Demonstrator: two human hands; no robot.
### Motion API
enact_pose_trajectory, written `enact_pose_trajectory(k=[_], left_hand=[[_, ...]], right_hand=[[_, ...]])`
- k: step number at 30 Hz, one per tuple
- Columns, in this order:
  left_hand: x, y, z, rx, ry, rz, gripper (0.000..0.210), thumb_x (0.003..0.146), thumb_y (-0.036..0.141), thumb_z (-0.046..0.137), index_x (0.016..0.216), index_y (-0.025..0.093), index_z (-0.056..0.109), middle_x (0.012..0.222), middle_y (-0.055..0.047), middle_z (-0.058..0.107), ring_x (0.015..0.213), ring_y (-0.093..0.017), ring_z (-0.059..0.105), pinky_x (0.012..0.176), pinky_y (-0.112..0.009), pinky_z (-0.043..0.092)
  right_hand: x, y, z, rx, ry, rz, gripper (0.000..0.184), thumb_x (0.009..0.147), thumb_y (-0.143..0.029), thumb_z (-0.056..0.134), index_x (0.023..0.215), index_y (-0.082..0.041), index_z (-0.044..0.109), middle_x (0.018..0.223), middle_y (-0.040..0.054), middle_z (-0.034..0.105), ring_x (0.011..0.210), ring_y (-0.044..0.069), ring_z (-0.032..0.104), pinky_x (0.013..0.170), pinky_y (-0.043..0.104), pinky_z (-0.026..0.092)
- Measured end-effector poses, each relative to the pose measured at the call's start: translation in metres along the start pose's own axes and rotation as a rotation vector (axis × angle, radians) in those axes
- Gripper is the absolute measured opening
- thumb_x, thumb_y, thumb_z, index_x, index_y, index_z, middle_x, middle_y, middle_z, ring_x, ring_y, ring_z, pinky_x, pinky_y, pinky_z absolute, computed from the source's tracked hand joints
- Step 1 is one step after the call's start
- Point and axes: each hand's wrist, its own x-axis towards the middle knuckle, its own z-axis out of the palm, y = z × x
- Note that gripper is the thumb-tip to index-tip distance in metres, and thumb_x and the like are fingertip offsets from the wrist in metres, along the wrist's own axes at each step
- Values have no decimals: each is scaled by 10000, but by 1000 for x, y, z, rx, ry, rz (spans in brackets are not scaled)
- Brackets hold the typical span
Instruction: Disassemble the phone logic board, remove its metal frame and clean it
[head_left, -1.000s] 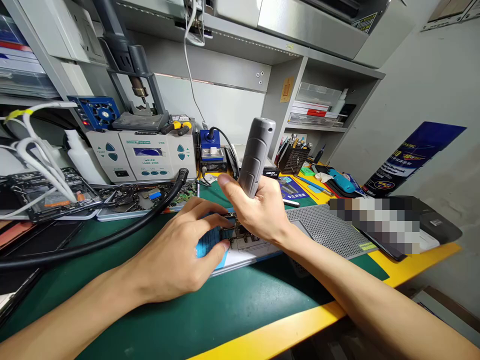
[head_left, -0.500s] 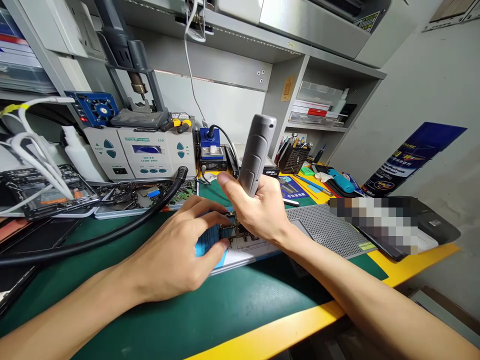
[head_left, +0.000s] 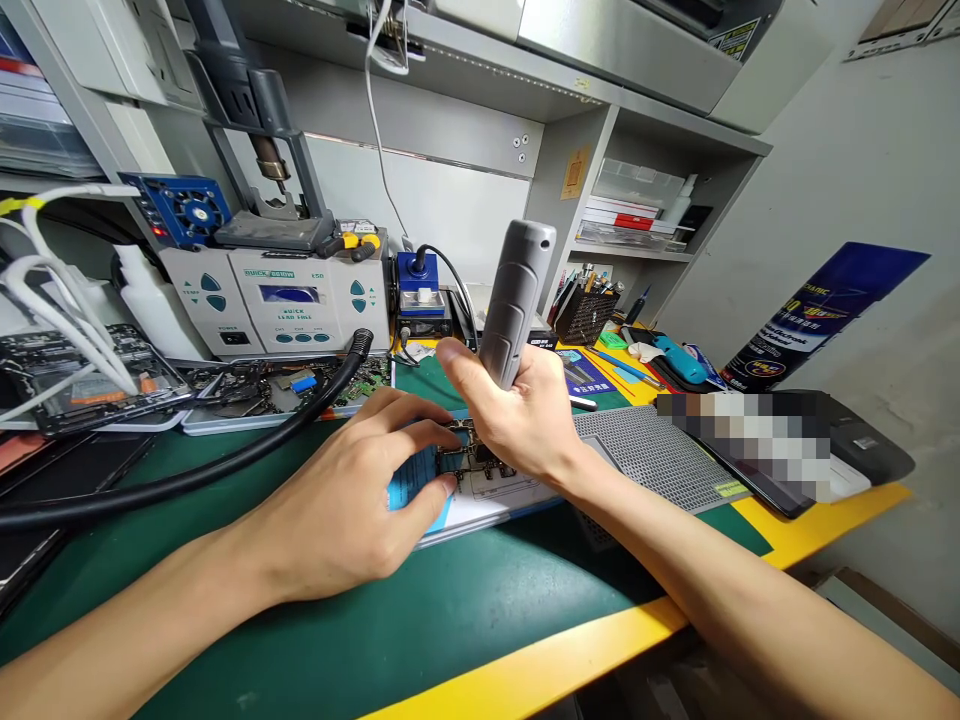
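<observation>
My right hand point(head_left: 517, 410) is wrapped round a grey handheld tool point(head_left: 517, 295), with a moulded grip and a small hole at its top end. The tool stands nearly upright, and its lower end is hidden behind the hand. Below it lies a small dark circuit board point(head_left: 469, 455), partly covered by both hands. My left hand point(head_left: 356, 490) pinches the board's left end between thumb and fingers. Under the board is a white and blue printed sheet or booklet point(head_left: 487, 495) on the green mat point(head_left: 450, 610).
A hot-air rework station point(head_left: 277, 300) stands at the back left, its black hose point(head_left: 225, 480) crossing the mat. More circuit boards point(head_left: 300, 385) lie before it. To the right are a perforated grey plate point(head_left: 652, 455), a pen holder point(head_left: 589, 315) and a tall spray can point(head_left: 817, 320).
The view has shifted slightly. Both hands keep nearly the same pose, with the grey tool still upright in the right one and the board under the left fingers.
</observation>
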Motion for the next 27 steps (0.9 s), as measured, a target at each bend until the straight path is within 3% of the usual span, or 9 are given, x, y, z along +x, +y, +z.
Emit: enact_pose_trajectory(k=[13,19,27], left_hand=[[0,-1,1,5,17,19,196,922,283,611,1095,240,694,1221,-53,640,1268,-252,522,1138,-403,406],[1,1,-2,-22,3,14,191,929,255,592,1087,237,697,1231,-60,636,1217,-255,540,1088,-431,450],[-1,6,-4,-100,12,-49,241,907,259,611,1126,203,696,1220,-90,643,1188,-264,533,1083,-455,461]], right_hand=[[0,1,-1,83,5,81,516,925,-462,626,583,-230,316,527,-69,326,483,72,310,445,231,239],[2,10,-11,150,198,128,527,931,-506,643,546,-217,427,493,-56,425,432,83,406,417,233,318],[-1,18,-31,136,251,212,586,909,-609,642,516,-180,569,433,-2,530,358,121,492,362,250,397]])
